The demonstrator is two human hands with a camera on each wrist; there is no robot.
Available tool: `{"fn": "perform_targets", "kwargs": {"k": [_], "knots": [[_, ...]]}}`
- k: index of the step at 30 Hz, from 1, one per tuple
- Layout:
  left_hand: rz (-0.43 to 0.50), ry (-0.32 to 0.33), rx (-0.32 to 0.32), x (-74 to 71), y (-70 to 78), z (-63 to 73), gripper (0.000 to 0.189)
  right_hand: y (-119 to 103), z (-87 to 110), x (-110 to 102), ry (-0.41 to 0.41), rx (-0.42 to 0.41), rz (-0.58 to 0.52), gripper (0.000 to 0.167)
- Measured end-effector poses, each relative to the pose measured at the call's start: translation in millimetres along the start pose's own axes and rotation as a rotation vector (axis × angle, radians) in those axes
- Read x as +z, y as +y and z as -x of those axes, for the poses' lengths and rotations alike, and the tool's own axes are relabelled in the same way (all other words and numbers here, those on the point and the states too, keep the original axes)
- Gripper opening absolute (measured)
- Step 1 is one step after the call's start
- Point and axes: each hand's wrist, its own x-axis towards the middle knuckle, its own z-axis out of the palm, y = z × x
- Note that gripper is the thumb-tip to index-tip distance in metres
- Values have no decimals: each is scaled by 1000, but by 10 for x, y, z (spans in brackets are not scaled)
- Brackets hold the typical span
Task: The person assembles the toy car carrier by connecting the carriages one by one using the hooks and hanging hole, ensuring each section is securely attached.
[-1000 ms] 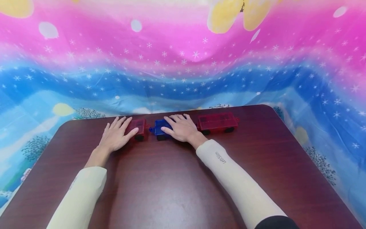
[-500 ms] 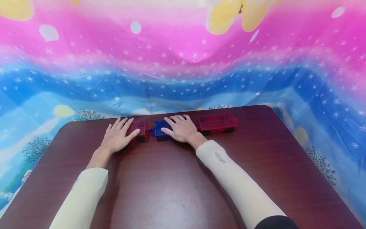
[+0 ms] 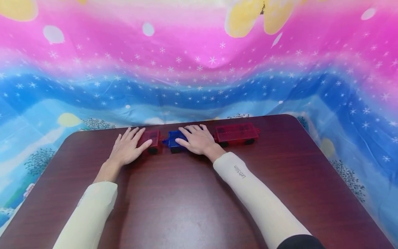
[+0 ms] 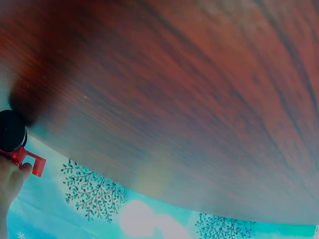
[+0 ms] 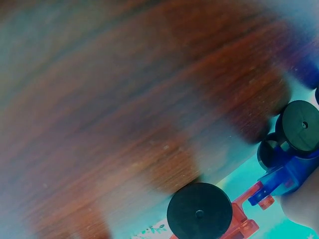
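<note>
Along the table's far edge stand several see-through toy wagons with black wheels. My left hand [image 3: 127, 149] rests spread on the left red wagon [image 3: 153, 138], its thumb lying along the near side. The blue wagon [image 3: 173, 139] is mostly under my right hand [image 3: 197, 140], whose fingers reach over its top. To the right of that hand is a longer red wagon [image 3: 236, 132]. In the right wrist view, a blue hook [image 5: 269, 185] overlaps a red hitch [image 5: 249, 194]. Between the left red wagon and the blue one, hitches nearly meet; I cannot tell whether they are joined.
The dark brown table [image 3: 174, 200] has rounded far corners, and its far edge lies just behind the wagons. A printed cloth [image 3: 199, 69] in pink and blue hangs behind and around it.
My left hand and the left red wagon have shifted slightly right, toward the blue wagon, and then stayed there. The right hand, blue wagon and longer red wagon show no clear movement.
</note>
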Motion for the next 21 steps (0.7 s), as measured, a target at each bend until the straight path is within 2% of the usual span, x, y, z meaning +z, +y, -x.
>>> {"fn": "perform_targets", "kwargs": {"k": [21], "knots": [[-22, -8, 9, 11, -7, 0, 87, -1, 5, -1, 3, 4, -8, 77]]}}
